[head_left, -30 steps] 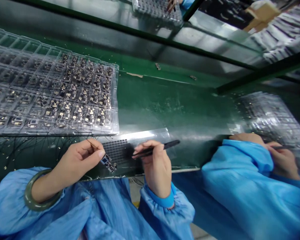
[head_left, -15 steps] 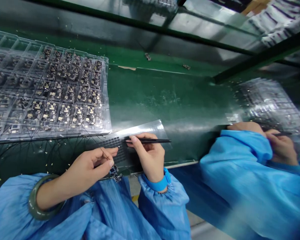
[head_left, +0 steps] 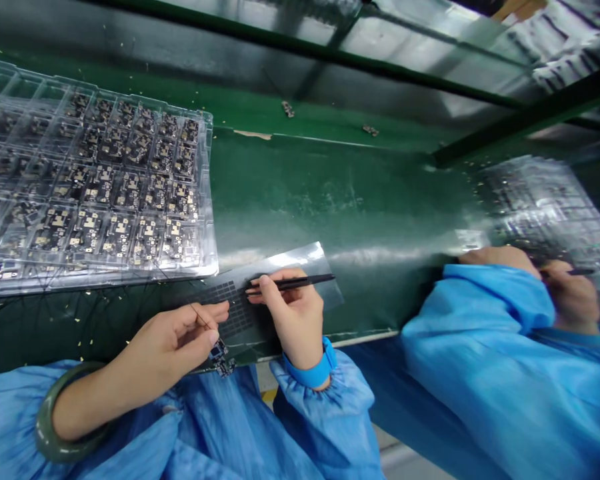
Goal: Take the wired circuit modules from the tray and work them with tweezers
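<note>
My left hand (head_left: 173, 347) pinches a small dark circuit board (head_left: 219, 357) at its fingertips, and a thin dark wire runs from the board up across my fingers. My right hand (head_left: 293, 313) is shut on black tweezers (head_left: 293, 283), whose tips lie over a transparent plastic sheet (head_left: 285, 277) with a dark printed grid. Near my left hand, a transparent tray (head_left: 211, 190) holds rows of several small circuit boards in its pockets. A jade bangle (head_left: 55, 427) circles my left wrist, and a blue band (head_left: 310, 367) circles my right.
Green-covered bench (head_left: 330, 200) runs across the view, with a few loose small parts at its far edge. To the right, a co-worker's blue sleeve (head_left: 480, 347) and hand (head_left: 570, 293) hold tweezers beside a blurred tray (head_left: 540, 207). Green rails (head_left: 530, 120) cross the back.
My right hand has moved left with the tweezers, which now lie over the sheet's grid. My left hand has moved slightly down, keeping the board. The whole view has shifted a little.
</note>
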Tool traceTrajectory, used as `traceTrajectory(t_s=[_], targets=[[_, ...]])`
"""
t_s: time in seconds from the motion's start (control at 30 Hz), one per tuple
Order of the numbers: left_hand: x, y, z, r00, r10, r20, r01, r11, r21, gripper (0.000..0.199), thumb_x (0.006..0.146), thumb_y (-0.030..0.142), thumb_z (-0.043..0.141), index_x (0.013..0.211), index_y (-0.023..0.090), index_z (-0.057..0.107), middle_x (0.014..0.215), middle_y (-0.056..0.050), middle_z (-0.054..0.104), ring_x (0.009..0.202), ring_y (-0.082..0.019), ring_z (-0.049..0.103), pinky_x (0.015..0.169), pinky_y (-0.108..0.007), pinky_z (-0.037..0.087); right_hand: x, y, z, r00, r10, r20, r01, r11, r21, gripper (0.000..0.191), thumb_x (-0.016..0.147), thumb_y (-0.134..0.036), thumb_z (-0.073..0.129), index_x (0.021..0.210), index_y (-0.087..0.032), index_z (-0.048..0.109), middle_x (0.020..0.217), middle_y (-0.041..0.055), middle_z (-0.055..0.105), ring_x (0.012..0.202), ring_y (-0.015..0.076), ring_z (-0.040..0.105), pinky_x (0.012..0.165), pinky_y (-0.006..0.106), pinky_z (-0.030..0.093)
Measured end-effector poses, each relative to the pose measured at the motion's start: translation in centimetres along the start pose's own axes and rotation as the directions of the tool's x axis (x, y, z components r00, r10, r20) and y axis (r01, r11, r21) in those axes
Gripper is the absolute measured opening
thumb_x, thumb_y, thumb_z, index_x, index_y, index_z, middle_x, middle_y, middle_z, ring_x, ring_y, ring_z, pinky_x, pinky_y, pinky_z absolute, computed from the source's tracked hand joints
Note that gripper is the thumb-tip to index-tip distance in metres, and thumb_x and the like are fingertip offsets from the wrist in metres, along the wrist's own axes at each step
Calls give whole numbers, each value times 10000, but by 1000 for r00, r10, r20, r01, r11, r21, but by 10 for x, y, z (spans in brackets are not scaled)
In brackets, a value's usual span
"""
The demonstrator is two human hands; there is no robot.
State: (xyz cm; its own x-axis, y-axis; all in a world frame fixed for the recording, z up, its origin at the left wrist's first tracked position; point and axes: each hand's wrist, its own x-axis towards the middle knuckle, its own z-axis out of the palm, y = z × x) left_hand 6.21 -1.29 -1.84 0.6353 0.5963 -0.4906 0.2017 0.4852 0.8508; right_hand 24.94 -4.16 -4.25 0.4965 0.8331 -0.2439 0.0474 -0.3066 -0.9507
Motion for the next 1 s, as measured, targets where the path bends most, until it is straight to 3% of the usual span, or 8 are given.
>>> traceTrajectory(t_s=[0.2, 0.37, 0.67, 1.0], targets=[[-1, 1, 0, 1000, -10, 23, 9, 999, 33, 125, 897, 255, 498, 799, 204, 557, 1327, -132, 572, 1286, -218, 480, 1110, -437, 328, -1, -1, 0, 1000, 13, -24, -13, 1000, -17, 212, 760, -359, 690, 786, -202, 550, 699, 5, 695, 622, 170, 707, 604, 278, 589], [-1, -1, -1, 1000, 5, 20, -6, 999, 46, 120, 897, 256, 499, 802, 208, 554, 1330, -125, 570, 1300, -222, 464, 1108, -445, 334, 0, 1, -1, 999, 12, -35, -10, 998, 63, 230, 760, -374, 690, 805, -200, 546, 727, 8, 709, 614, 169, 705, 602, 292, 595], [-1, -3, 0, 1000, 13, 17, -14, 999, 41, 123, 897, 275, 504, 809, 210, 561, 1311, -119, 586, 1274, -227, 494, 1104, -447, 343, -1, 1, 2, 997, -41, -62, 37, 997, -68, 219, 752, -373, 703, 796, -210, 564, 640, -15, 693, 572, 165, 694, 588, 278, 571], [-1, -3, -1, 999, 20, -38, -20, 1000, -5, 112, 886, 269, 528, 805, 204, 571, 1293, -101, 602, 1213, -209, 550, 1088, -407, 361, -6, 3, -1, 1000, -29, -2, 28, 935, 353, 235, 771, -370, 692, 753, -195, 536, 631, -25, 702, 432, 101, 632, 419, 191, 528]])
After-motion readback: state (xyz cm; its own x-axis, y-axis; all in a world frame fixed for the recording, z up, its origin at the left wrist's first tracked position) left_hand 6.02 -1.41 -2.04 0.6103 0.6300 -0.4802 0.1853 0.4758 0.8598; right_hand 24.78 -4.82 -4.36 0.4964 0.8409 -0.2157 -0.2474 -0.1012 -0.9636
